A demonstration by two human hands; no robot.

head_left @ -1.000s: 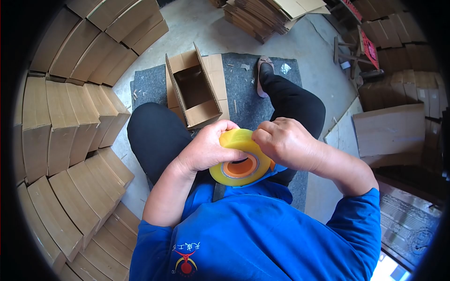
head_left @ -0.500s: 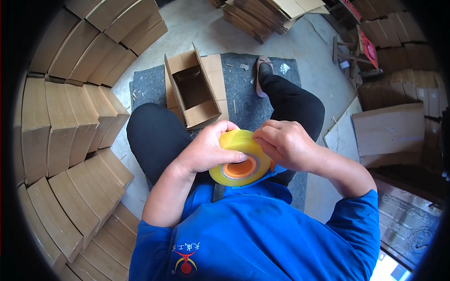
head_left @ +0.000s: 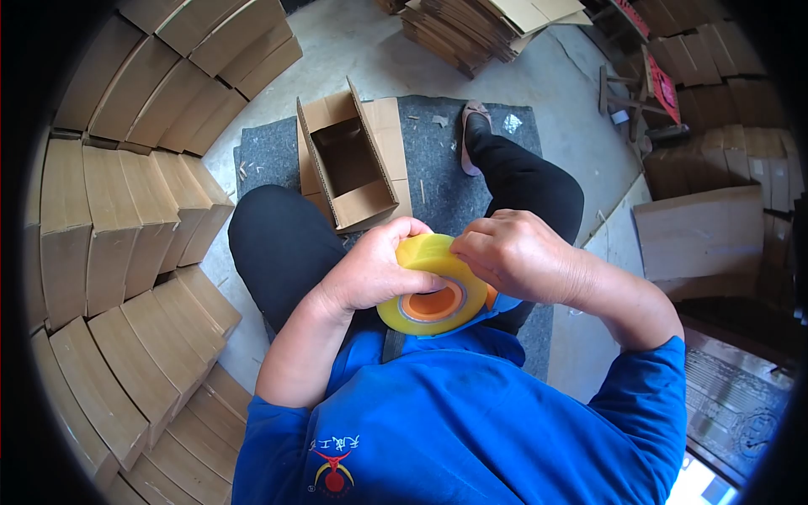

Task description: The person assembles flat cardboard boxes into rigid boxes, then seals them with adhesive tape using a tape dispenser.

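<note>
My left hand grips a large roll of yellowish packing tape, its thumb at the orange core and its fingers around the far rim. My right hand is closed in a pinch against the right outer edge of the roll. The tape between those fingertips is too small to see. Something blue and orange shows partly below my right hand, mostly hidden. Beyond the roll, an open-topped cardboard box stands on a flat piece of cardboard.
A grey mat covers the floor between my legs. Folded cardboard boxes are stacked high on the left. More flat cardboard is piled at the back. A wooden stool with a red top and a leaning cardboard sheet stand on the right.
My right hand has shifted slightly up at the roll's edge, its elbow a little outward. My left hand and the roll stay almost still.
</note>
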